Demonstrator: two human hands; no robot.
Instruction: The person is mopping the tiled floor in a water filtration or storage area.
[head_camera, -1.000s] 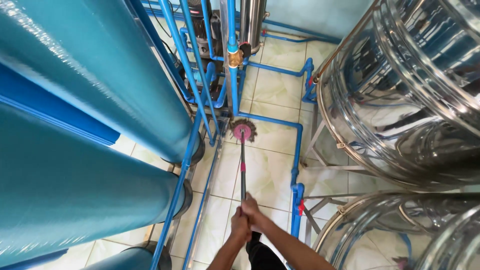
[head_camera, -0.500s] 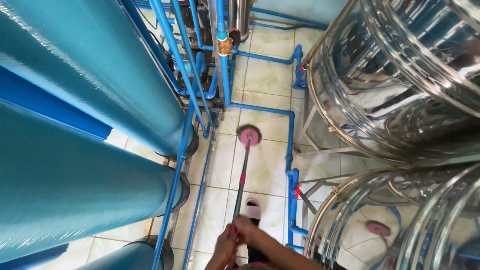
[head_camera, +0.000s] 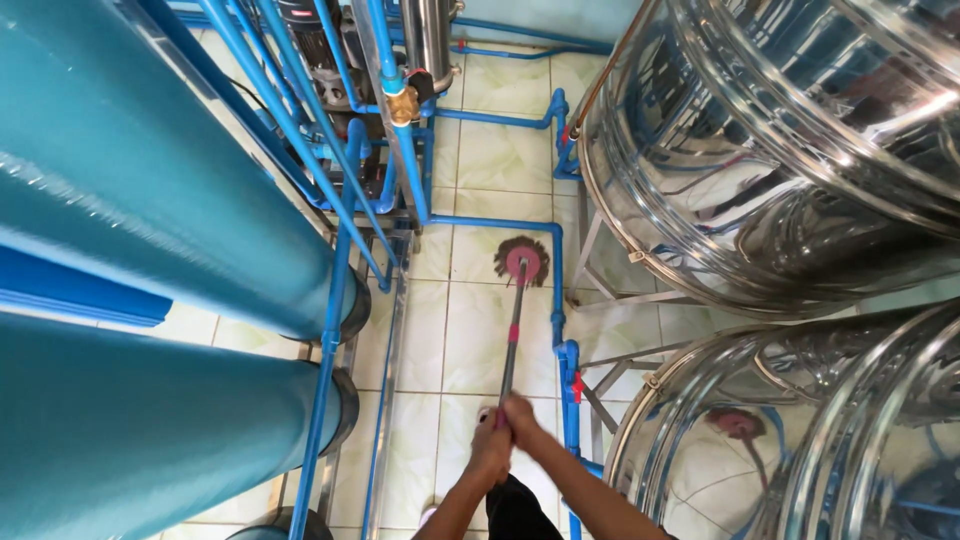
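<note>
I hold a long mop handle (head_camera: 511, 335) with both hands, low in the view. My right hand (head_camera: 520, 415) grips it higher up, and my left hand (head_camera: 490, 452) is closed around its end just below. The round mop head (head_camera: 521, 262), pink with dark fringe, rests on the pale tiled floor (head_camera: 470, 330) in the narrow aisle. It lies just below a horizontal blue pipe (head_camera: 490, 222) and beside the blue pipe running along the floor on the right (head_camera: 557, 290).
Large teal cylindrical tanks (head_camera: 130, 200) fill the left side behind a blue pipe frame (head_camera: 335, 300). Shiny stainless steel tanks (head_camera: 780, 160) on metal stands crowd the right. A pump and steel column (head_camera: 430, 40) stand at the far end of the aisle.
The mop head has slid a little back from the horizontal blue pipe and to the right across the tiles. My hands have shifted right with the handle, and the view has moved.
</note>
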